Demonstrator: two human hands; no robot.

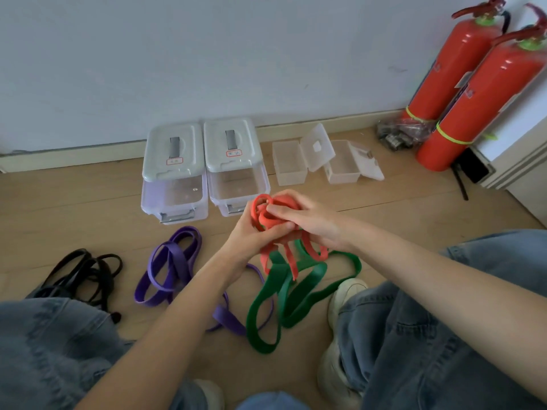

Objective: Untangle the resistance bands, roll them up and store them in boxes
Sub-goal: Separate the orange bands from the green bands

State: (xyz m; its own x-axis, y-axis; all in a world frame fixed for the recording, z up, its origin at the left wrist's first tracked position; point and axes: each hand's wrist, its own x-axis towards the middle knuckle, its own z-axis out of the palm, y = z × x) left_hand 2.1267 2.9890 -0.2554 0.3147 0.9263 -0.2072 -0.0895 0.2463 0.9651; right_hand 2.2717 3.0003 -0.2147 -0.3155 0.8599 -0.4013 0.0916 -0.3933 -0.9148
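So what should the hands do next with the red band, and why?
Probably keep winding the red band, pulling its loose tails up into the roll. Both the left hand and the right hand hold a half-made bundle, yet red loops hang down over the green band on the floor. The small open boxes wait by the wall, but storing seems too early.

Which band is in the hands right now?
The red band: both the left hand and right hand grip its rolled part. The green, purple and black bands lie on the floor.
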